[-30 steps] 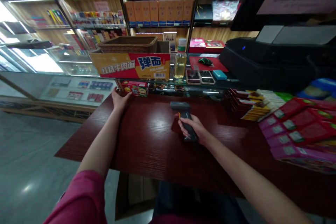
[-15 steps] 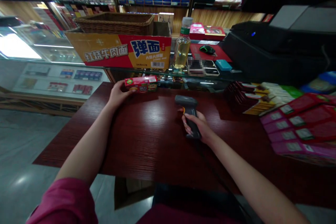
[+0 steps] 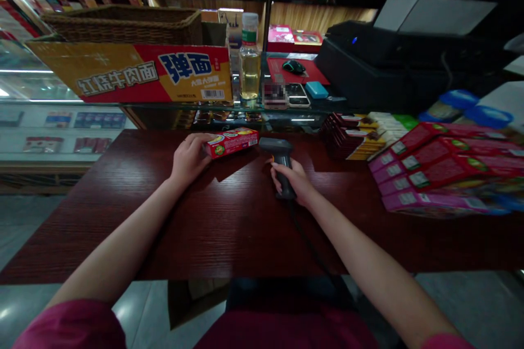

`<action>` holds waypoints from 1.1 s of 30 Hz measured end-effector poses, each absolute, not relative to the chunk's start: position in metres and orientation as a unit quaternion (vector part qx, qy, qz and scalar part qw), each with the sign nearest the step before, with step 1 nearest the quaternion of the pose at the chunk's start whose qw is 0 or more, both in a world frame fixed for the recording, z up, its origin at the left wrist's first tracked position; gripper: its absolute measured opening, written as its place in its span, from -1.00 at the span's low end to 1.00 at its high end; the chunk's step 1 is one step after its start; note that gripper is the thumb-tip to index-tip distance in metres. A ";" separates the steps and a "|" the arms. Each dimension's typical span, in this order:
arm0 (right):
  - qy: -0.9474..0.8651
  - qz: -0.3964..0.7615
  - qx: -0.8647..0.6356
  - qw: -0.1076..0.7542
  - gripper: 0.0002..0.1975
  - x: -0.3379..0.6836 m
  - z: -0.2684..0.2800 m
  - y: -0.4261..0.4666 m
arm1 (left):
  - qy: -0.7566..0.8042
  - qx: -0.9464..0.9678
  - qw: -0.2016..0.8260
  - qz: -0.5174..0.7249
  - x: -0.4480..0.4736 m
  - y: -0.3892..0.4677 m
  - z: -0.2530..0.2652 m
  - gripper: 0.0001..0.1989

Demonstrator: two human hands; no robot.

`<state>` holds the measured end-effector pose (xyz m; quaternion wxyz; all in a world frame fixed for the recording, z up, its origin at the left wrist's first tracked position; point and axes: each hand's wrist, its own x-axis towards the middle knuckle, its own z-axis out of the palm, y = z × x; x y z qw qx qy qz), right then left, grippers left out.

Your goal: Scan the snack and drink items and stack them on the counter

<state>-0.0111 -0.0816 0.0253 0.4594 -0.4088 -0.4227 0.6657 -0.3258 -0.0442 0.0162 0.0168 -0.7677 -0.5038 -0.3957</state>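
Observation:
My left hand [image 3: 190,157] is closed on the left end of a small red box [image 3: 233,142] with bright printing, tilted over the dark wooden counter [image 3: 196,229]. A barcode label shows at the box's right end. Wrapped around the handle of a black barcode scanner [image 3: 282,172] is my right hand [image 3: 295,181]. The scanner's head is beside the box's right end, with a small gap between them. From its handle a cable runs down toward the counter's front edge.
Behind the counter stand an instant-noodle carton [image 3: 143,73] with a wicker basket [image 3: 123,22], and a bottle of yellow liquid [image 3: 250,65]. Beyond are a mouse [image 3: 293,66] and a phone [image 3: 298,96]. Stacked red and pink boxes [image 3: 434,169] and dark packets [image 3: 347,136] sit at right.
My left hand has turned the red box, bringing another printed side into view, and moved it closer to the scanner. The camera view has swung to the right.

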 end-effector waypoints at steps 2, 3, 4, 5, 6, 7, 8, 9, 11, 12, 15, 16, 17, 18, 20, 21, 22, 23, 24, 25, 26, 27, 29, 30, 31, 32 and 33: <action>-0.422 0.667 -0.408 0.459 -0.59 -0.011 0.025 -0.081 | -0.503 -0.772 0.019 -0.389 -0.328 -0.043 0.013 -0.63; -0.422 0.668 -0.407 0.459 -0.59 -0.012 0.025 -0.081 | -0.502 -0.773 0.020 -0.388 -0.328 -0.043 0.013 -0.63; -0.422 0.669 -0.405 0.459 -0.59 -0.012 0.024 -0.081 | -0.499 -0.775 0.023 -0.388 -0.328 -0.043 0.013 -0.64; -0.422 0.670 -0.402 0.460 -0.59 -0.012 0.024 -0.082 | -0.496 -0.776 0.027 -0.388 -0.328 -0.044 0.013 -0.64; -0.422 0.672 -0.398 0.460 -0.60 -0.012 0.024 -0.082 | -0.494 -0.777 0.030 -0.389 -0.327 -0.045 0.013 -0.64; -0.422 0.674 -0.395 0.461 -0.61 -0.012 0.023 -0.081 | -0.495 -0.777 0.032 -0.388 -0.326 -0.045 0.014 -0.64; -0.422 0.675 -0.392 0.461 -0.61 -0.011 0.022 -0.081 | -0.500 -0.775 0.031 -0.386 -0.326 -0.046 0.015 -0.64; -0.421 0.677 -0.389 0.462 -0.61 -0.011 0.021 -0.081 | -0.506 -0.772 0.029 -0.383 -0.325 -0.046 0.016 -0.65; -0.420 0.676 -0.385 0.467 -0.60 -0.011 0.019 -0.079 | -0.519 -0.766 0.022 -0.379 -0.324 -0.047 0.018 -0.66; -0.420 0.674 -0.383 0.472 -0.60 -0.011 0.018 -0.079 | -0.523 -0.763 0.020 -0.381 -0.324 -0.048 0.019 -0.67; -0.416 0.662 -0.381 0.494 -0.58 -0.010 0.018 -0.083 | -0.522 -0.756 0.015 -0.394 -0.320 -0.055 0.025 -0.66; -0.414 0.658 -0.379 0.502 -0.57 -0.008 0.020 -0.086 | -0.523 -0.750 0.013 -0.404 -0.317 -0.058 0.027 -0.65; -0.412 0.656 -0.376 0.509 -0.57 -0.004 0.022 -0.090 | -0.527 -0.741 0.009 -0.416 -0.313 -0.063 0.029 -0.64; -0.410 0.655 -0.371 0.516 -0.57 0.001 0.025 -0.096 | -0.532 -0.732 0.002 -0.425 -0.308 -0.068 0.031 -0.62; -0.403 0.652 -0.360 0.531 -0.58 0.015 0.031 -0.112 | -0.554 -0.712 -0.011 -0.432 -0.295 -0.079 0.034 -0.61; -0.399 0.648 -0.359 0.541 -0.58 0.025 0.035 -0.123 | -0.558 -0.712 -0.024 -0.426 -0.288 -0.086 0.034 -0.61; -0.396 0.639 -0.360 0.552 -0.59 0.036 0.038 -0.135 | -0.561 -0.713 -0.048 -0.418 -0.279 -0.093 0.033 -0.62; -0.395 0.628 -0.365 0.562 -0.60 0.048 0.041 -0.148 | -0.563 -0.712 -0.078 -0.411 -0.270 -0.100 0.032 -0.62; -0.396 0.614 -0.373 0.572 -0.60 0.061 0.044 -0.162 | -0.564 -0.710 -0.111 -0.406 -0.259 -0.107 0.030 -0.60; -0.399 0.598 -0.382 0.581 -0.61 0.075 0.046 -0.178 | -0.565 -0.707 -0.143 -0.401 -0.248 -0.115 0.027 -0.56; -0.401 0.584 -0.392 0.588 -0.61 0.089 0.048 -0.193 | -0.564 -0.705 -0.170 -0.396 -0.235 -0.122 0.025 -0.51; -0.400 0.569 -0.402 0.595 -0.61 0.103 0.049 -0.209 | -0.560 -0.706 -0.189 -0.390 -0.220 -0.130 0.022 -0.47; -0.392 0.543 -0.422 0.611 -0.62 0.132 0.050 -0.237 | -0.536 -0.726 -0.213 -0.374 -0.186 -0.144 0.018 -0.43; -0.384 0.529 -0.432 0.621 -0.62 0.145 0.050 -0.250 | -0.518 -0.740 -0.221 -0.368 -0.167 -0.151 0.017 -0.43; -0.373 0.514 -0.442 0.634 -0.62 0.158 0.051 -0.261 | -0.498 -0.753 -0.230 -0.365 -0.145 -0.157 0.016 -0.44; -0.361 0.496 -0.452 0.647 -0.61 0.170 0.051 -0.271 | -0.476 -0.764 -0.237 -0.366 -0.122 -0.163 0.016 -0.46; -0.348 0.479 -0.462 0.660 -0.61 0.181 0.051 -0.280 | -0.456 -0.772 -0.244 -0.370 -0.098 -0.168 0.016 -0.48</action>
